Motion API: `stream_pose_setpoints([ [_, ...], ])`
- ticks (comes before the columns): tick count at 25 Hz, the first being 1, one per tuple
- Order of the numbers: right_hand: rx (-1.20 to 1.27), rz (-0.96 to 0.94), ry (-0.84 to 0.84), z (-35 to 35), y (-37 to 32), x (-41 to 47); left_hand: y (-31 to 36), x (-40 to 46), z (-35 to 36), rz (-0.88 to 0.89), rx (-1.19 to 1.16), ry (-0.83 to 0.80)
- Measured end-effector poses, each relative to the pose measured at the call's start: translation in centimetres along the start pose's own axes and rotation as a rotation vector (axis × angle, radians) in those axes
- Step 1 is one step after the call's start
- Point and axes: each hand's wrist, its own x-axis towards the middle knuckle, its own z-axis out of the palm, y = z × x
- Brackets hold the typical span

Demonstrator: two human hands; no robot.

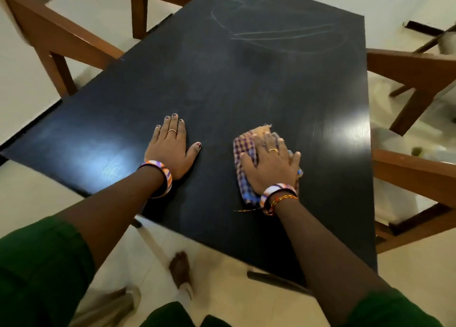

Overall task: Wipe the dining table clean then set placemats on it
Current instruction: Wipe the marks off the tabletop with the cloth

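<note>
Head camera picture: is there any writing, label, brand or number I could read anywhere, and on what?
No readable text anywhere.
Dark table: only pale streaks, no letters.
Checked cloth under the right hand: pattern only, no label visible.
Bangles on the wrists: coloured stripes, no words.
Left hand lies flat on the table, holding nothing.

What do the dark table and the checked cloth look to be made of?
The table looks like dark wood or wood-look laminate with a semi-gloss finish: faint grain shows in the glare. The cloth under the right hand seems woven cotton, by its soft folds and check weave.
</note>
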Motion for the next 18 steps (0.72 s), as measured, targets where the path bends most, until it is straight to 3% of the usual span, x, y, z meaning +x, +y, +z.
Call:
stream_pose_setpoints([
  [4, 0.006, 0.448, 0.052, -2.3, 8.6, 4.7, 0.0, 6.0, -0.6, 0.103, 0.026, -0.021],
  [7, 0.007, 0.692, 0.047, -3.4, 9.3, 7.7, 0.4, 9.7, -0.9, 0.121, 0.032, -0.008],
  [9, 0.017, 0.624, 0.058, -3.0, 5.5, 10.1, 1.1, 12.4, -1.0, 0.129, 0.029, 0.006],
  [13, -0.007, 0.03, 0.061, 0.0, -3.8, 11.9, 2.5, 18.0, -1.1, 0.126, 0.005, 0.012],
  [14, -0.021, -0.036, 0.029, 0.0, -3.8, 12.6, 2.5, 19.6, -1.3, 0.114, -0.006, 0.01],
  [16, -0.05, 0.047, 0.054, -0.9, 0.1, 15.1, 2.5, 21.8, -1.8, 0.073, -0.023, 0.012],
  [18, -0.069, 0.32, 0.107, -2.0, 5.9, 17.9, 2.7, 23.2, -1.7, 0.042, -0.026, 0.025],
])
